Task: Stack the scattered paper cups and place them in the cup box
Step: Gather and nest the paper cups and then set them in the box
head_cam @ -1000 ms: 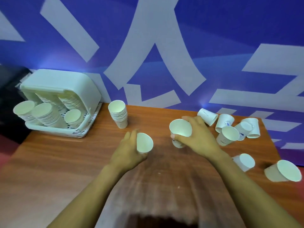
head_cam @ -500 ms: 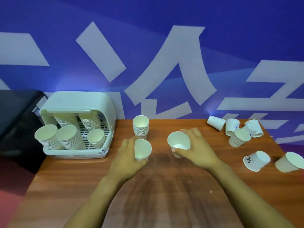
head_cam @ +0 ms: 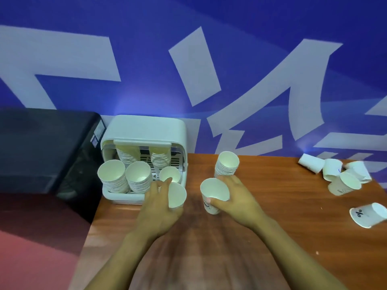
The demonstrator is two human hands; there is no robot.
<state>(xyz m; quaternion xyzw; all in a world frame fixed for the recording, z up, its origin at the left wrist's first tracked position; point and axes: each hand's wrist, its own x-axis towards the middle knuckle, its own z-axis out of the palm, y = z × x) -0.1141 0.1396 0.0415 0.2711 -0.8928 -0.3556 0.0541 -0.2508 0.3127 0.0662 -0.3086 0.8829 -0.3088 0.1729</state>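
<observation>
My left hand [head_cam: 159, 208] grips a white paper cup [head_cam: 177, 195] just in front of the white cup box [head_cam: 146, 130]. In my right hand [head_cam: 236, 200] is a second white cup [head_cam: 213, 192], held a little right of the first, with its mouth facing me. A stack of cups [head_cam: 227, 164] stands upright on the table just behind my right hand. Inside the box lean several stacks of cups [head_cam: 117, 178]. Scattered single cups [head_cam: 335, 172] lie at the table's far right, and one printed cup [head_cam: 368, 214] lies on its side nearer me.
The wooden table [head_cam: 272, 227] runs along a blue wall with white lettering. A black machine [head_cam: 46, 147] stands left of the cup box, beyond the table's left edge. The floor at lower left is reddish.
The view has swung left, so the cup box now sits nearer the middle. Both hands, each with its cup, have moved left toward the box and the standing stack.
</observation>
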